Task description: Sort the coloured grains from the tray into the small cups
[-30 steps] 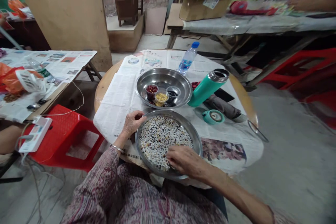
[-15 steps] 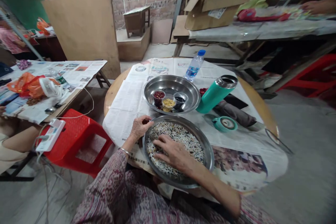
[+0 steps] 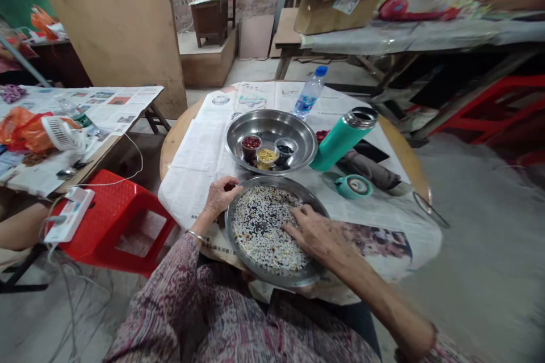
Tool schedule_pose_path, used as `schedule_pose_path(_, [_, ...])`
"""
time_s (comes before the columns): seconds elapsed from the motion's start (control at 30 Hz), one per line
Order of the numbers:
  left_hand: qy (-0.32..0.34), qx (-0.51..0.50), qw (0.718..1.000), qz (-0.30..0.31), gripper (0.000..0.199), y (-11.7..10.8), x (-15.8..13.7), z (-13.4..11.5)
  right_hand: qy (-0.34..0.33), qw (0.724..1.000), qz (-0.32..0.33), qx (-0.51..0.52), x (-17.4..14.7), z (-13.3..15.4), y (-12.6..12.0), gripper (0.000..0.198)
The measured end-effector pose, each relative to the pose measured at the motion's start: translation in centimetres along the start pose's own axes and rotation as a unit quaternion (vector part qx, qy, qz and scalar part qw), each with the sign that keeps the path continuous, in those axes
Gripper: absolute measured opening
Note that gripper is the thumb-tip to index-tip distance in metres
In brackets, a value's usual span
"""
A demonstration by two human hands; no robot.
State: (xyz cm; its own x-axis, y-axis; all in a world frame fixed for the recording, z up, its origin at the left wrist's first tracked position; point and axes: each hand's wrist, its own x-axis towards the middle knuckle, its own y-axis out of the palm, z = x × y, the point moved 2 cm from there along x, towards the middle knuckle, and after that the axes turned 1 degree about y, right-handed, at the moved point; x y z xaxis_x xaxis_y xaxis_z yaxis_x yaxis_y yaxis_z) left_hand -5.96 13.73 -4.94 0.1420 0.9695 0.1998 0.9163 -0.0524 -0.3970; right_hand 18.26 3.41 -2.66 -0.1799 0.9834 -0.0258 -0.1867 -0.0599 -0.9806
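The left hand (image 3: 221, 195) is resting curled fingers against the near steel basin (image 3: 276, 279), whether gripping it being unclear, while the right hand (image 3: 314, 231) is holding its fingers loosely apart on mixed grains and beans (image 3: 264, 247) lying in that basin on the newspaper-covered round table (image 3: 174, 142).

pink-maroon-white patterned cloth top (image 3: 251, 332), long left sleeve (image 3: 170, 278) | left hand (image 3: 221, 195): bare, thin silver metal bangle (image 3: 195, 234) at wrist | right hand (image 3: 313, 232): bare | dark cloth trousers (image 3: 365, 320)
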Motion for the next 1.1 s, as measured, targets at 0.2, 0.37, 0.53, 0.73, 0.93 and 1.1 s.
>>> schedule_pose_path(0.2, [0.002, -0.005, 1.0, -0.002, 0.011, 0.0, 0.1, 0.0, -0.124, 0.968, 0.082, 0.202, -1.5, 5.0, -0.3, 0.024])
schedule_pose_path(0.37, [0.005, 0.001, 1.0, 0.001, 0.012, 0.0, 0.1, 0.0, -0.218, 0.945, 0.166, 0.178, -2.6, 6.1, -0.7, 0.017])
schedule_pose_path(0.53, [0.007, 0.0, 1.0, 0.005, 0.013, -0.1, 0.1, -0.2, -0.169, 0.979, 0.056, 0.1, -0.2, 3.6, -0.2, 0.026])
schedule_pose_path(0.73, [0.003, -0.002, 1.0, 0.003, 0.011, -0.1, 0.1, -0.5, -0.043, 0.996, -0.062, 0.039, 3.5, 2.3, 0.1, 0.031])
schedule_pose_path(0.93, [0.002, -0.003, 1.0, -0.006, 0.011, -0.1, 0.1, -0.5, -0.163, 0.984, -0.043, 0.06, 3.4, 7.3, 0.6, 0.034])
schedule_pose_path(1.1, [0.0, -0.004, 1.0, -0.002, 0.009, 0.0, 0.1, -0.5, -0.302, 0.948, 0.019, 0.101, 0.8, 8.1, 0.0, 0.02])
